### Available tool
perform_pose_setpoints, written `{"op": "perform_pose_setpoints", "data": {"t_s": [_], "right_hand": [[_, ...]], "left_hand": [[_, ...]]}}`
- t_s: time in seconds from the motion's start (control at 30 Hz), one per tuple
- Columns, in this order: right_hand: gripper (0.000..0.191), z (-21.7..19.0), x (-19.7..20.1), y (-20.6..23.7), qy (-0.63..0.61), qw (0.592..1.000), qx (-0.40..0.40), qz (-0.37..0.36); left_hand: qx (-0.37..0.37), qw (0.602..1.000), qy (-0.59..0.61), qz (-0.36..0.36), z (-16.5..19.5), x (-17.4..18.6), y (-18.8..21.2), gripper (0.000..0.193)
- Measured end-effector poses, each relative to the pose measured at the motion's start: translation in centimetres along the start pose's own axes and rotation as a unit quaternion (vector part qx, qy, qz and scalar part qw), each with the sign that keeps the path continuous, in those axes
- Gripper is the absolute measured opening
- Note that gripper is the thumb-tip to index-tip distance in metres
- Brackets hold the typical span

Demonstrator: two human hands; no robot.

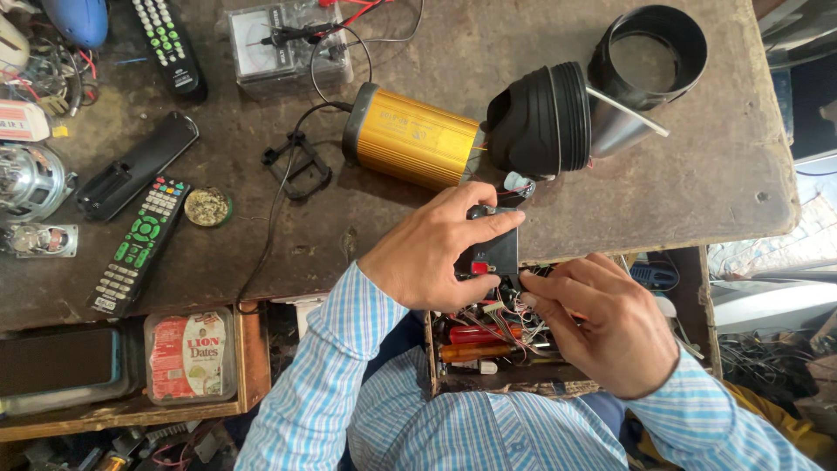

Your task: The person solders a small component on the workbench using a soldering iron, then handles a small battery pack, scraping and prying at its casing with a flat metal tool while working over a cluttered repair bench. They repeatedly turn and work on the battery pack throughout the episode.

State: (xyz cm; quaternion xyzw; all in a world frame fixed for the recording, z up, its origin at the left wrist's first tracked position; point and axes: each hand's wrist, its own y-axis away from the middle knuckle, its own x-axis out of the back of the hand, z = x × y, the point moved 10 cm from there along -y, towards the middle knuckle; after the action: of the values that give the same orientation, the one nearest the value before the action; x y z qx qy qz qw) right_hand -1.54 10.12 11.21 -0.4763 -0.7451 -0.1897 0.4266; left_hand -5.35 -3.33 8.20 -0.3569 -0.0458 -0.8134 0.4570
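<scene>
Holding the small black switch module (493,249) at the near edge of the table (715,174), your left hand (436,253) clamps it from above, thumb under and fingers over the top, while your right hand (602,318) pinches the thin wires (514,305) trailing from its underside. It looks light and rigid, a plastic shell with a red button; the leads look soft and easily torn at their joints, so grip the shell by its edges rather than by the wires. Below it an open wooden drawer (433,366) holds two screwdrivers (475,342), one red-handled and one orange. On the table you have one gold metal box (411,137), one black torch head (536,122), one black ring (649,48), one analogue meter (283,39), and three remote controls (139,244).
</scene>
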Motion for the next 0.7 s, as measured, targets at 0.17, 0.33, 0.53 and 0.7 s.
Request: {"op": "perform_pose_setpoints", "data": {"t_s": [0.17, 0.33, 0.53, 0.7], "right_hand": [[0.02, -2.5, 0.3, -0.6, 0.113, 0.994, 0.003, -0.014], [0.023, -3.8, 0.0, -0.5, 0.176, 0.984, 0.002, -0.012], [0.023, -2.2, 0.3, 0.2, 0.065, 0.996, 0.036, 0.04], [0.032, -0.4, -0.7, 1.4, -0.017, 0.992, 0.072, 0.102]], "left_hand": [[0.008, 1.0, 0.007, -0.021, 0.0, -0.1, -0.3, 0.069], [0.008, 1.0, 0.007, -0.019, -0.2, -0.2, -0.1, 0.069], [-0.001, 1.0, 0.002, -0.016, -0.3, -0.2, 0.1, 0.068], [-0.014, 0.999, -0.039, -0.031, 0.4, -0.8, 0.0, 0.064]]}}
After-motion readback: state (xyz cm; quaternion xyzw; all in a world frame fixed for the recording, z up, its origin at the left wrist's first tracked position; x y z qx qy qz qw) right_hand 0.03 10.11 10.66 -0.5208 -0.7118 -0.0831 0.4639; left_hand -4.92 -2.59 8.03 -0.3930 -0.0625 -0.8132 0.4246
